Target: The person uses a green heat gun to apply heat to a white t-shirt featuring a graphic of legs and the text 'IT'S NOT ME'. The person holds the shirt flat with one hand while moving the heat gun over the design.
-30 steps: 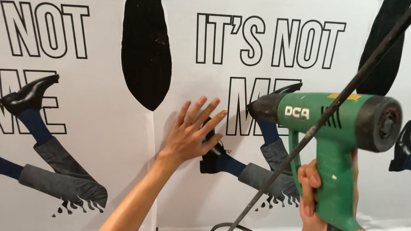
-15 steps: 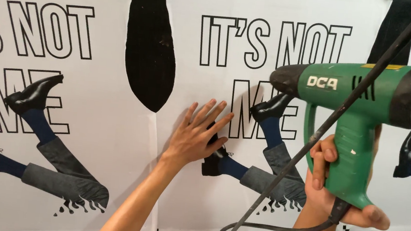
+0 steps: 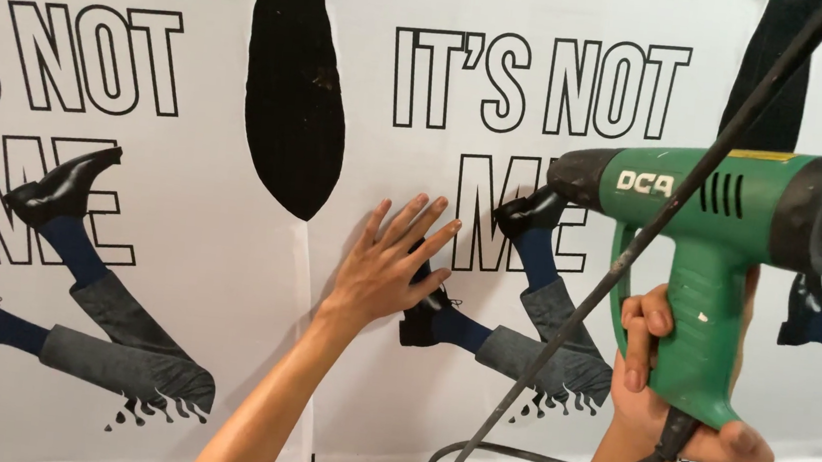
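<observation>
With the left hand [image 3: 389, 269] pressed flat, fingers spread, on the white printed poster [image 3: 398, 360] at centre frame, the right hand [image 3: 662, 386] gripping the green heat gun [image 3: 720, 251] should probably keep its black nozzle [image 3: 582, 175] sweeping beside those fingers, never dwelling.

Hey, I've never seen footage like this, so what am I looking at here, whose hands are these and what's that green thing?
This is one view, from a camera worn on a person's head, looking at their own two bare hands; there is no robot. The left hand lies flat, fingers spread, against a white printed poster on an upright surface. The poster shows large outlined lettering and trousered legs in black shoes; similar posters hang on either side, with black tie-like shapes between them. The right hand grips the handle of a green heat gun, a pistol-shaped tool, with its dark nozzle pointing left toward the poster near the left hand. Its black power cord crosses the picture diagonally in front of the tool.
</observation>
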